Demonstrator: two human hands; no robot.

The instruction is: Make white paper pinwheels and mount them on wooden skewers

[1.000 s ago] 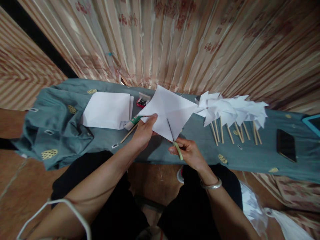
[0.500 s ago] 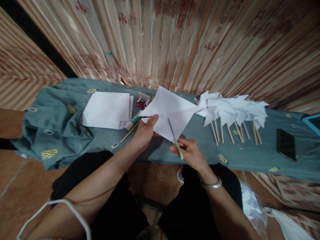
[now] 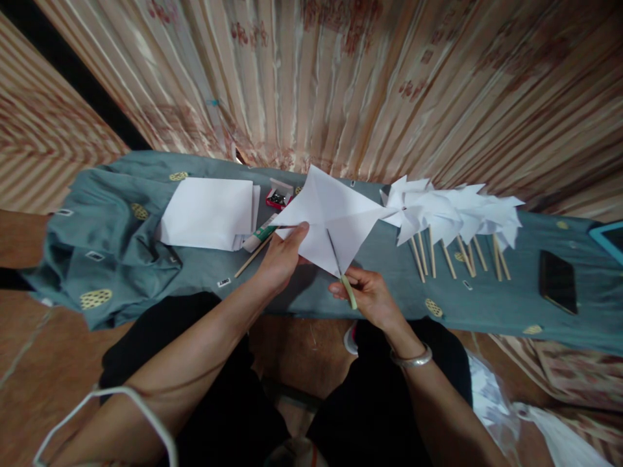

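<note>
Right hand [image 3: 372, 297] grips scissors [image 3: 348, 292], finished-looking pinwheels [image 3: 442, 213] rightward; left hand [image 3: 280, 263] pinches a part-cut sheet [image 3: 331, 204], stacked paper [image 3: 209, 214] apparently remaining leftward.

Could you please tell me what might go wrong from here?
The scissors in the right hand point toward the middle of the paper square, so a cut might run too far. The left hand grips close by, so a slip could nick it. The paper's right corner overlaps the pinwheels in view, so turning it may disturb them.
</note>
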